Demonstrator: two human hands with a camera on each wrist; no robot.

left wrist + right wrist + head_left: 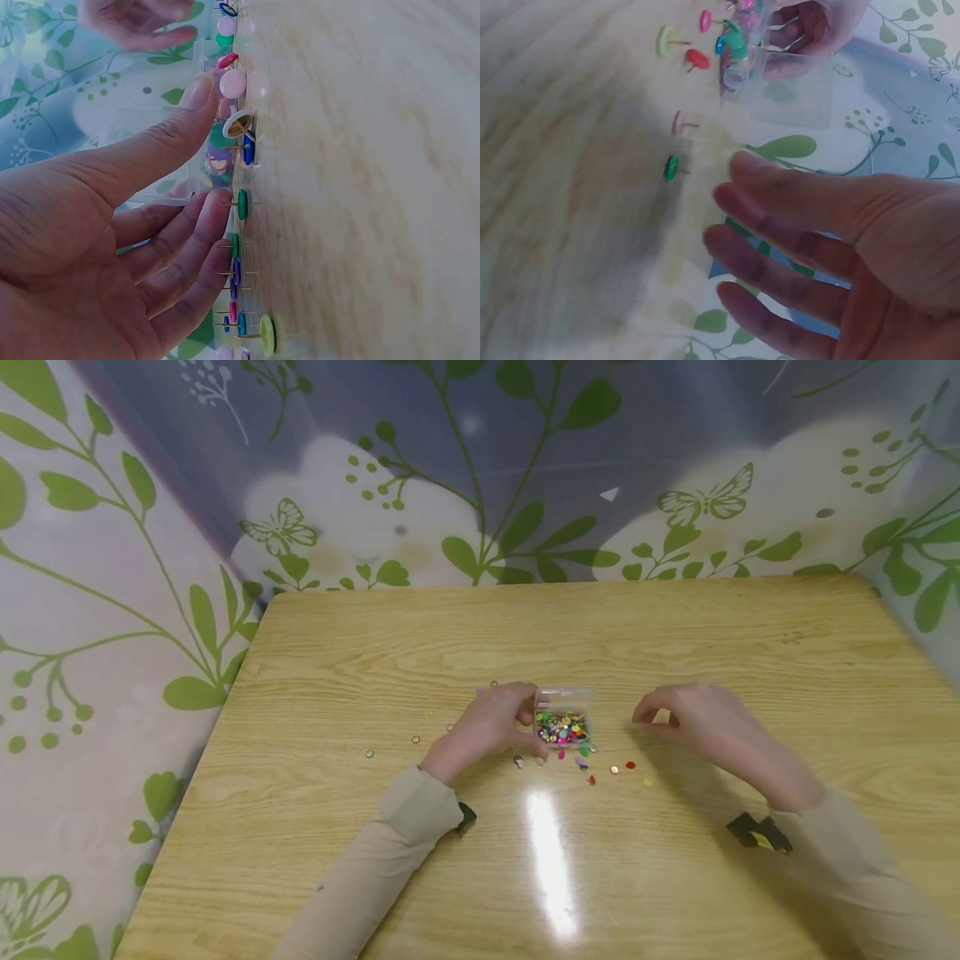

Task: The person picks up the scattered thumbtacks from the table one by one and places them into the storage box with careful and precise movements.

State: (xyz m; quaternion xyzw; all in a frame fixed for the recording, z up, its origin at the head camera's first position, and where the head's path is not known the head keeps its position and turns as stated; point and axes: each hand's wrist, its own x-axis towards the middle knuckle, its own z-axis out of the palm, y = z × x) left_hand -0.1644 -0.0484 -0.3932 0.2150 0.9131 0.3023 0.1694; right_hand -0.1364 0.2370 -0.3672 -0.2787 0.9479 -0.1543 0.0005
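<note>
A small clear plastic box (566,697) with its lid raised stands on the table, filled with multicoloured thumbtacks (562,727). My left hand (486,725) holds the box at its left side, thumb towards the front and fingers towards the back. To the right of the box, my right hand (708,727) hovers just over the table. Its fingers (780,262) are loosely bent, and I see nothing between them and the thumb. A green thumbtack (672,168) and a pale pink thumbtack (679,123) lie near its fingertips.
Loose thumbtacks are scattered around the box, among them a red one (630,765) in front and a green one (370,753) at the left. The wooden table (405,643) meets leaf-patterned cloth walls (540,468) at the back and sides.
</note>
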